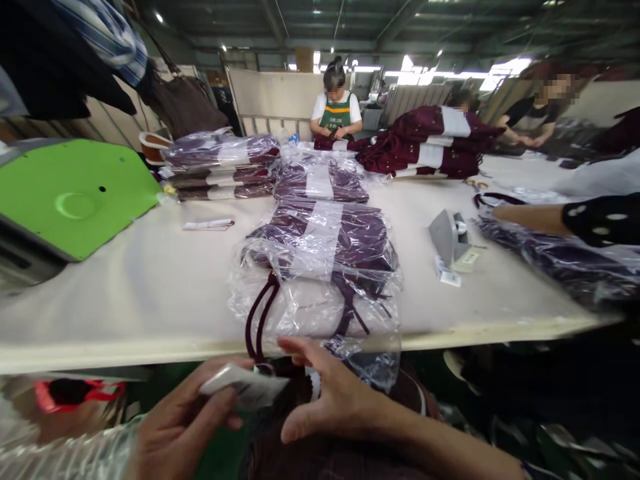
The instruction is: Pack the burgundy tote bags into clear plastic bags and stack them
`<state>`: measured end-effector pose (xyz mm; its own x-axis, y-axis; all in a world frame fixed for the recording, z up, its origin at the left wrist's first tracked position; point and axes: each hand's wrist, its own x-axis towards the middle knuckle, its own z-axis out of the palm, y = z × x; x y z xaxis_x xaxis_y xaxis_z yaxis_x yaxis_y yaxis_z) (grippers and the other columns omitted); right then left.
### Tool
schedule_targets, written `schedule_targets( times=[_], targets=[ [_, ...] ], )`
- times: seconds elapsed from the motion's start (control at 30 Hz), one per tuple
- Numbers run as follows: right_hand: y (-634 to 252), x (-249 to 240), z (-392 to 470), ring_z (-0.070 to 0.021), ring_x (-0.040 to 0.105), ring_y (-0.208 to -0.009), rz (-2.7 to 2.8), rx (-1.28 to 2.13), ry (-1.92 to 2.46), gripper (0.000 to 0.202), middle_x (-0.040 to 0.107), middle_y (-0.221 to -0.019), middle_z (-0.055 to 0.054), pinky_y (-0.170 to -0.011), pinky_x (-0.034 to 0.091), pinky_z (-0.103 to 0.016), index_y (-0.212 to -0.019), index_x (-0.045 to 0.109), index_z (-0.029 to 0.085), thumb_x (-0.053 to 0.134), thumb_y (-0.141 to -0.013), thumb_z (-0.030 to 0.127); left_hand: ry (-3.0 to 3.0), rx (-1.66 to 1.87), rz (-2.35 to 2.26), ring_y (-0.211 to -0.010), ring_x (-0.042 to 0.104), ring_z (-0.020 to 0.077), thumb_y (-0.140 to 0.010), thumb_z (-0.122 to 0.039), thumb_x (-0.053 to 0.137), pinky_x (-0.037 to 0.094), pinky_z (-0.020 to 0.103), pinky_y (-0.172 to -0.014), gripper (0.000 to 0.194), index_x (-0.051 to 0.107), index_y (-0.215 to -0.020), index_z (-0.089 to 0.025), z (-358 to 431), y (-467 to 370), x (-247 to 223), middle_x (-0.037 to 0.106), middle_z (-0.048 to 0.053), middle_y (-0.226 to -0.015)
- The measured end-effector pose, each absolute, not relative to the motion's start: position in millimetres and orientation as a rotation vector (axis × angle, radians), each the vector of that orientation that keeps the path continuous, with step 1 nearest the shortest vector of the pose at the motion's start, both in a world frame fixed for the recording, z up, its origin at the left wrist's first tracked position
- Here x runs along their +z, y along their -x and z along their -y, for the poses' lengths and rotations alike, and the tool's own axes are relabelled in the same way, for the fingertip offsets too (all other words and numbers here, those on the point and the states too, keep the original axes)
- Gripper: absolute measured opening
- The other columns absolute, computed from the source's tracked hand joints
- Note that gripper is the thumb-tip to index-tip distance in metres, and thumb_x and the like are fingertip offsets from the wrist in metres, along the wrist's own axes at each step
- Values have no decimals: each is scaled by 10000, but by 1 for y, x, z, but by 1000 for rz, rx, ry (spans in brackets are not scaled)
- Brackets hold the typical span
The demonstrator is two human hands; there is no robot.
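My left hand (187, 417) is closed on a small whitish packet or tag (245, 387), pinched between thumb and fingers below the table's front edge. My right hand (330, 397) has its thumb and fingers spread just right of the packet, with nothing held between them. In front of both hands, a dark purple folded garment (360, 237) with a white paper band (320, 243) lies in clear plastic on the table. Two maroon cords (260, 317) hang from it toward my hands. Dark maroon cloth (320, 457) is below my hands, partly hidden.
Wrapped garments (225, 167) are stacked at the back left; maroon bundles (420, 150) lie behind. A green-topped machine (75, 193) stands left. A grey tag holder (450, 237) sits right, near another person's arm (533, 217). A person in an apron (337, 110) works across the pale table (150, 287).
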<state>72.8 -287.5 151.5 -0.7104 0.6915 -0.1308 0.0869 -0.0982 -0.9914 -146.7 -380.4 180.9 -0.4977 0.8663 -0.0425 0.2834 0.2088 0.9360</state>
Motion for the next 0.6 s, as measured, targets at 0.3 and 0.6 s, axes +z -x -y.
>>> schedule_targets(
  times=[0.3,0.6],
  targets=[
    [-126,146,286,-74,533,-468,1150,2110,1095,471,688,-695,7,-432,414,-190,-966,710,155,849,-713,528,-652,1446,-1122,-543,492,81,-735,-454,830,421,174,-487,342,665,-810,-164,286,65,162,589,-32,-657],
    [-169,147,282,-77,559,-394,914,1953,1067,414,704,-673,0,-381,434,-184,-874,708,146,859,-729,503,-481,1379,-979,-505,530,51,-653,-370,907,397,139,-415,424,601,-857,-160,258,38,156,601,-62,-681]
  ],
)
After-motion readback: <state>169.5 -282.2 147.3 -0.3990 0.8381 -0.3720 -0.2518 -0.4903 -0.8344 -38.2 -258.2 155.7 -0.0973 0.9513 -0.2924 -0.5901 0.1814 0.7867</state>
